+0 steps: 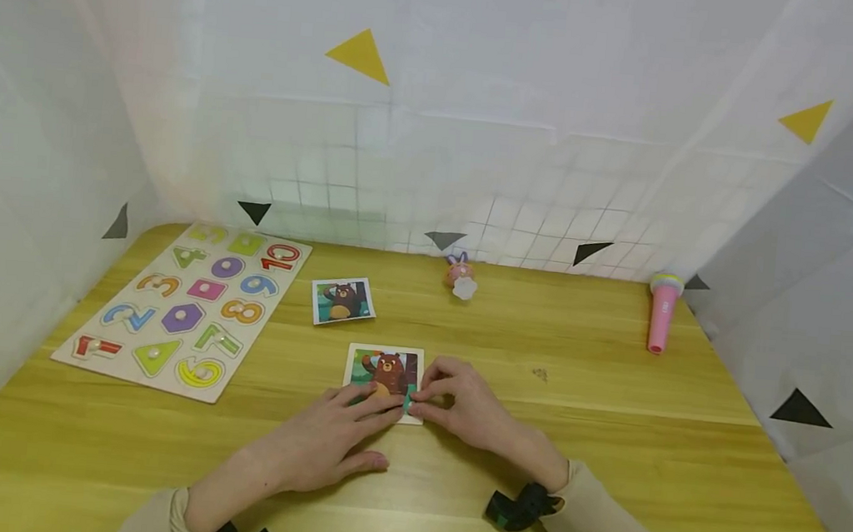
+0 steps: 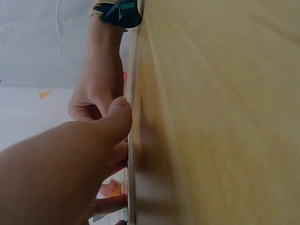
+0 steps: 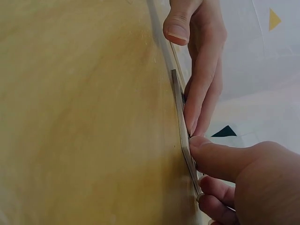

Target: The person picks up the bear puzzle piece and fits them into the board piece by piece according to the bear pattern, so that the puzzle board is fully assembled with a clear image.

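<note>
A small bear jigsaw puzzle (image 1: 387,368) in a pale frame lies flat in front of me. My left hand (image 1: 326,440) rests on its lower part, with fairly straight fingers touching the picture and the thumb apart over the table. At the puzzle's lower right corner, my right hand (image 1: 470,407) pinches a small teal puzzle piece (image 1: 410,397) between thumb and fingers. The right wrist view shows the right thumb and fingers along the thin tray edge (image 3: 182,122), close to the left fingertips. Fingers hide part of the piece and picture.
Behind the puzzle lies a matching bear picture card (image 1: 344,300). A board of number and shape pegs (image 1: 182,318) spans the left side. A small toy figure (image 1: 461,275) stands at the back; a pink toy microphone (image 1: 662,314) lies at the far right.
</note>
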Available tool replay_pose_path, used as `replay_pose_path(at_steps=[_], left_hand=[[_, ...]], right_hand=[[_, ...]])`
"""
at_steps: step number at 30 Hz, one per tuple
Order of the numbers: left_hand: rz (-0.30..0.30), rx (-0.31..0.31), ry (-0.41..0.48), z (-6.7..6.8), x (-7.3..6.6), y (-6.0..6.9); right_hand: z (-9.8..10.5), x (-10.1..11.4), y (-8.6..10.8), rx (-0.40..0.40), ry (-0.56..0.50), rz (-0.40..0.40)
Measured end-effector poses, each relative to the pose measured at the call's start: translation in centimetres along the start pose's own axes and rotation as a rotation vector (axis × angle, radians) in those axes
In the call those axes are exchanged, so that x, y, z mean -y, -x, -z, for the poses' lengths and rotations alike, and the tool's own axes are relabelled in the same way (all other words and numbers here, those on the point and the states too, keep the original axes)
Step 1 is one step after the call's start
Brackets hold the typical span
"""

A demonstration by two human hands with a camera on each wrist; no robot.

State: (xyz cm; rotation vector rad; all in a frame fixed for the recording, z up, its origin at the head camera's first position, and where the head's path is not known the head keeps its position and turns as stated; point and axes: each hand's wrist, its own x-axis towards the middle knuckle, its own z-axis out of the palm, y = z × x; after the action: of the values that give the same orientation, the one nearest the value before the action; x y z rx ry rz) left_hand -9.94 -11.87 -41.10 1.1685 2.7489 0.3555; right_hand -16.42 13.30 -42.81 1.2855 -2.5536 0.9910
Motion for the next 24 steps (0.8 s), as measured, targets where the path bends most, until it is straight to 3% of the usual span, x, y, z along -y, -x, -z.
replay_pose_path(at_steps=[13,24], left_hand=[[-0.022,-0.049,-0.035,-0.19,0.29,0.28],[-0.034,-0.045,0.038,-0.16,0.38,0.41]], right_hand=[[-0.1,0.48,-0.35,0.008,0.005,0.001],[-0.47,0.09,-0.38,-0.008,0.041,0.066]])
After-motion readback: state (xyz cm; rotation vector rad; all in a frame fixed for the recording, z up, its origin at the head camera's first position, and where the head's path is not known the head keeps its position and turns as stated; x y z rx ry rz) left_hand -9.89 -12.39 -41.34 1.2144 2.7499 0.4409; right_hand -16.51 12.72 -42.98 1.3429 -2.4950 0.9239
